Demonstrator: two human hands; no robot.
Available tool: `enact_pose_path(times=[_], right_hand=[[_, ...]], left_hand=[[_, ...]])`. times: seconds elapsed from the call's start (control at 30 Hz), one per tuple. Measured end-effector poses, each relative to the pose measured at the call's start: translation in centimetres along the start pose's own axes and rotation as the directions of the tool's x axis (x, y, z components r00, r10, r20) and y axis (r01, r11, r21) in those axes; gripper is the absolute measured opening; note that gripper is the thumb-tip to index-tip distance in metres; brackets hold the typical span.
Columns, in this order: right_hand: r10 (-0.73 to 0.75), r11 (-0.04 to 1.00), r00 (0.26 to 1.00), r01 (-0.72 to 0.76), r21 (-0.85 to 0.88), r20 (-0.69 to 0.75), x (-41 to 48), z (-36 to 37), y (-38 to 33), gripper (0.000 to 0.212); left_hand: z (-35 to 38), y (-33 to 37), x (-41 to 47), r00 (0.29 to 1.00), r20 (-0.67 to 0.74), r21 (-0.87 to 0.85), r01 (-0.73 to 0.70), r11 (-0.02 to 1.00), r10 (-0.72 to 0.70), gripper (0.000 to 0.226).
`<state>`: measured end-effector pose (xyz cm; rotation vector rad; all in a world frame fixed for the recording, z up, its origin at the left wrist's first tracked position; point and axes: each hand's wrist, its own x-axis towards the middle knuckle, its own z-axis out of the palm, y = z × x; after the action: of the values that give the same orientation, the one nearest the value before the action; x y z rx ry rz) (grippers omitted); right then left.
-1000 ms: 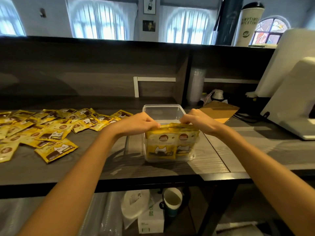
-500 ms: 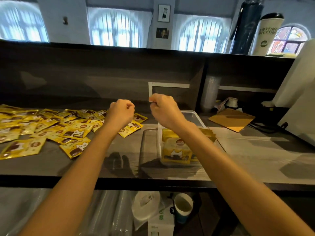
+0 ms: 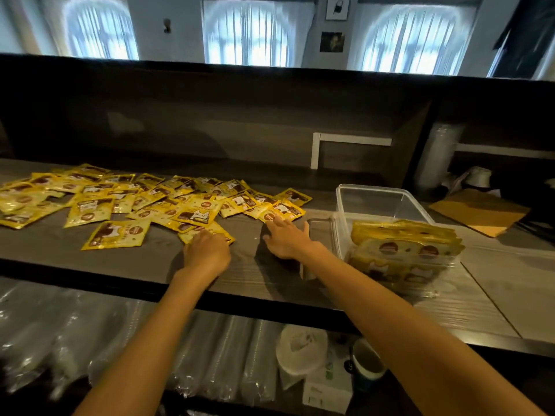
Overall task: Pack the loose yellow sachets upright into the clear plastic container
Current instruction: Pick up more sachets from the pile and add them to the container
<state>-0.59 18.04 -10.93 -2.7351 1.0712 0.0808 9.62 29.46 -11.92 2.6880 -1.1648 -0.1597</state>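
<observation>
Head view: loose sachets [image 3: 144, 202] lie scattered flat across the left and middle of the bench [image 3: 150, 259], many overlapping. Container [image 3: 387, 223] stands at your right, front part holding a row of upright sachets, rear part bare. Your left hand [image 3: 207, 253] rests curled on the nearest sachet [image 3: 207, 232]; cannot tell whether its fingers have pinched it. Your right hand [image 3: 288, 238] lies flat, fingers spread and holding nothing, tips touching another sachet's [image 3: 279, 213] near edge. Judgement: packets look light, thin, floppy and glossy, likely slick and prone to sliding rather than lifting. Suggest you press and drag one clear of the heap, then pinch a sealed edge, where it should be stiffest, and carry it edge-down.
</observation>
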Motion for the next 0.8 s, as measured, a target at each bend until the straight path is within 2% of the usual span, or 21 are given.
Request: enact_pose_path(times=[0.17, 0.27, 0.33, 0.4, 0.47, 0.53, 0.63, 0.73, 0.8], right_hand=[[0.064, 0.994, 0.998, -0.065, -0.089, -0.014, -1.4, -1.0, 0.0, 0.042], [0.079, 0.973, 0.995, -0.089, -0.212, -0.052, -3.0, -0.9, 0.2, 0.042], [0.079, 0.984, 0.995, -0.089, -0.154, -0.067, -3.4, -1.1, 0.4, 0.039], [0.069, 0.998, 0.994, -0.07, -0.007, -0.086, -3.0, -1.6, 0.9, 0.034], [0.095, 0.993, 0.993, -0.089, 0.074, -0.077, -2.3, -1.7, 1.4, 0.038], [0.16, 0.984, 0.987, -0.158, 0.084, -0.016, -2.0, -1.5, 1.6, 0.049], [0.243, 0.966, 0.968, -0.247, 0.079, 0.057, -1.8, -1.1, 1.9, 0.053], [0.255, 0.962, 0.966, -0.249, 0.116, -0.04, -1.6, -1.3, 2.1, 0.049], [0.251, 0.954, 0.963, -0.229, 0.192, -0.099, -1.7, -1.4, 2.0, 0.061]], left_hand=[[0.2, 1.1, 0.1, 0.984, -0.04, -0.175, -0.179, 0.968, 0.174, 0.034], [0.2, 1.6, -0.4, 0.98, -0.091, -0.297, -0.196, 0.935, 0.177, 0.034], [-0.2, 1.6, -0.3, 0.979, -0.121, -0.338, -0.197, 0.92, 0.165, 0.04], [-0.7, 1.8, -0.2, 0.976, -0.122, -0.314, -0.208, 0.926, 0.178, 0.054], [-1.0, 2.1, -0.2, 0.984, -0.063, -0.297, -0.179, 0.938, 0.168, 0.07], [-1.0, 2.2, 0.1, 0.99, 0.019, -0.314, -0.127, 0.941, 0.14, 0.08], [-0.6, 2.0, 0.7, 0.984, 0.118, -0.336, -0.085, 0.938, 0.131, 0.084], [-0.5, 1.7, 1.1, 0.986, 0.105, -0.31, -0.091, 0.947, 0.129, 0.086], [-0.7, 1.7, 1.2, 0.99, 0.09, -0.307, -0.072, 0.949, 0.105, 0.092]])
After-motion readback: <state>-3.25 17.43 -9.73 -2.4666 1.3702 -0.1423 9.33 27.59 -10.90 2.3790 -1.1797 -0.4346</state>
